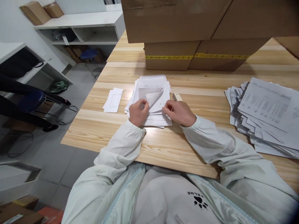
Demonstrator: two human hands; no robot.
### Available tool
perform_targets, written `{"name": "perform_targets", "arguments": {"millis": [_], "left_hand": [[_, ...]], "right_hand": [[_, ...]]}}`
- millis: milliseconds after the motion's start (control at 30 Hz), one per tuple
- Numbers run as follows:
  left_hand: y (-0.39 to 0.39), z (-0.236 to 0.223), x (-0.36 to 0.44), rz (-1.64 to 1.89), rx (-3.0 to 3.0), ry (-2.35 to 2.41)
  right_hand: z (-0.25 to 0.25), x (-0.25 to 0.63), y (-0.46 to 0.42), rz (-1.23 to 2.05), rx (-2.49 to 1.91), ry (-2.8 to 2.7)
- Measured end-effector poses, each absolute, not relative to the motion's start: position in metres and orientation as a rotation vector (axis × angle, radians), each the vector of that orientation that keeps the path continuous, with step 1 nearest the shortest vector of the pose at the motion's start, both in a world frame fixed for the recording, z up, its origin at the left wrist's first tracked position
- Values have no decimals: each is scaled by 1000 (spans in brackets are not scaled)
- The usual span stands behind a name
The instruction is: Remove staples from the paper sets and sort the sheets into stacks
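A stack of printed paper sheets (153,81) lies on the wooden table in front of me. On top, a sheet of paper (155,96) is partly lifted, with one corner curled over. My left hand (139,112) pinches this sheet at its left side, thumb and fingers curled together. At the right edge of the same sheet, my right hand (179,112) has its thumb and forefinger closed on the paper. Just beyond the right hand sits a small beige object (177,97), perhaps a stapler, partly covered by that hand.
Small white paper slips (113,100) lie left of the stack. A large messy pile of printed papers (268,109) occupies the right side. Cardboard boxes (171,56) with yellow tape are stacked at the back. A person's legs (14,109) and blue stools (89,54) are at left.
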State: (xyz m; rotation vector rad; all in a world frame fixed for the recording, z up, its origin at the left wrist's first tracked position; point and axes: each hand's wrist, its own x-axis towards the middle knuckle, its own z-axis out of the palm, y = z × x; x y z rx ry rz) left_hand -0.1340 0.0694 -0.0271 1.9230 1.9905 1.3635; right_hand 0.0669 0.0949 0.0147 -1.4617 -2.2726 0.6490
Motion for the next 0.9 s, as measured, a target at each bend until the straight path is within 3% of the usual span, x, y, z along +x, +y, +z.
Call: {"name": "perform_targets", "arguments": {"millis": [167,267,367,433,800,900], "left_hand": [[66,-16,-140,1794,1859,2157],[60,-16,-137,1856,2092,2109],[55,-21,-130,1697,2285,1953],[54,-24,-126,1602,2311,1869],[60,-12,-149,1988,2067,2186],[55,-15,-144,1928,2210,2108]], "right_hand": [[29,71,90,545,-1228,-1985],[38,72,93,950,-1105,-1780],[37,73,103,1463,-1091,-1518],[31,73,111,1622,-1124,-1395],[12,68,119,1617,-1262,-1369],[14,69,121,1649,-1257,-1330]]}}
